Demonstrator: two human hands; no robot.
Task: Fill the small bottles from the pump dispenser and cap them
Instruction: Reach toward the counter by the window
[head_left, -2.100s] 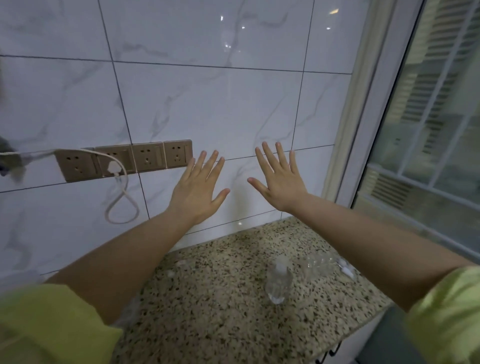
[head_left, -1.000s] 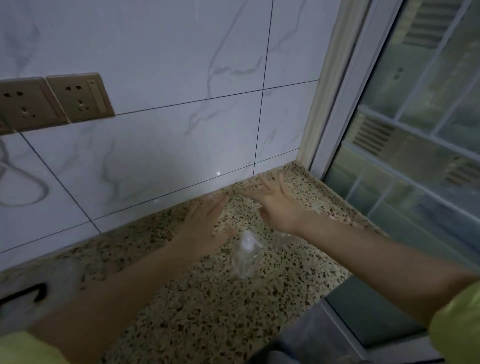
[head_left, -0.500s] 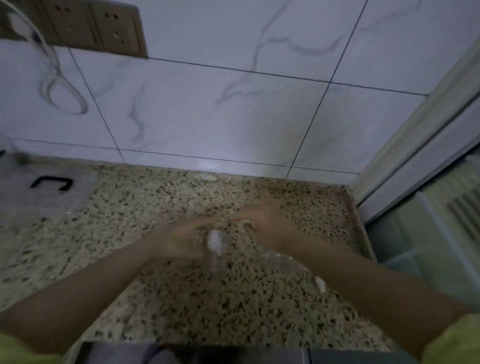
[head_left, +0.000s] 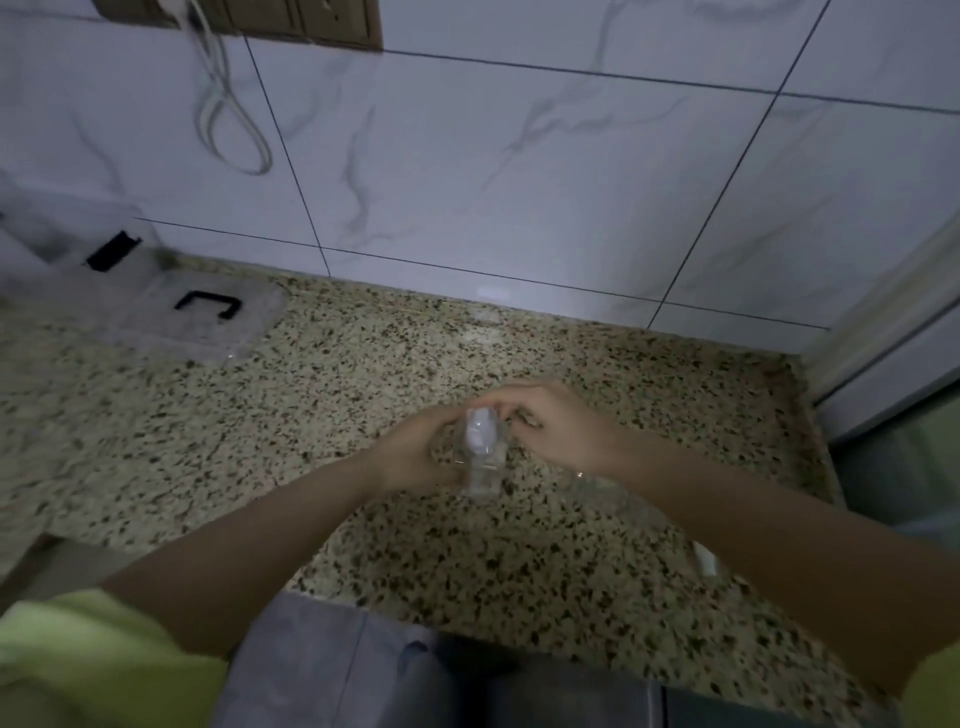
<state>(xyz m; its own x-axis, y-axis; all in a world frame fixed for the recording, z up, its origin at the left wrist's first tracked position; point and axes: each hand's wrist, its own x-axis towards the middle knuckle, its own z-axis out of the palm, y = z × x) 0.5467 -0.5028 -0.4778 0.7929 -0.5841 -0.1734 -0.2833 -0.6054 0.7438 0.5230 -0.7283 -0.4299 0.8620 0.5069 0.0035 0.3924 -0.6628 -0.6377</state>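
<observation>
Pump dispenser: the clear pump dispenser (head_left: 480, 457) stands upright on the speckled worktop (head_left: 322, 415), out in front of me, its white pump head on top; the picture is dim and blurred, so I cannot make out how full it is
My left hand: my left hand (head_left: 415, 457) is curled round the left side of the dispenser's body, fingers wrapped on the clear wall, gripping it
My right hand: my right hand (head_left: 553, 421) reaches in from the right with bent fingers at the pump head and neck; the fingertips seem to pinch it, though the blur hides the exact contact
Small bottles: something clear (head_left: 613, 499) lies on the worktop just under my right forearm, with a small white piece (head_left: 706, 564) nearer to me on the right; too blurred to say whether these are the small bottles and a cap
Worktop: it runs back to the white marble-look wall tiles (head_left: 519, 156)
Left side: a clear lidded box (head_left: 192, 322) with a black handle sits by the wall, well apart from my hands
Wall: a brown socket strip (head_left: 291, 21) at the top edge, a white cable (head_left: 228, 114) looping down from it
Sleeves: yellow-green sleeves (head_left: 78, 665) on my arms
</observation>
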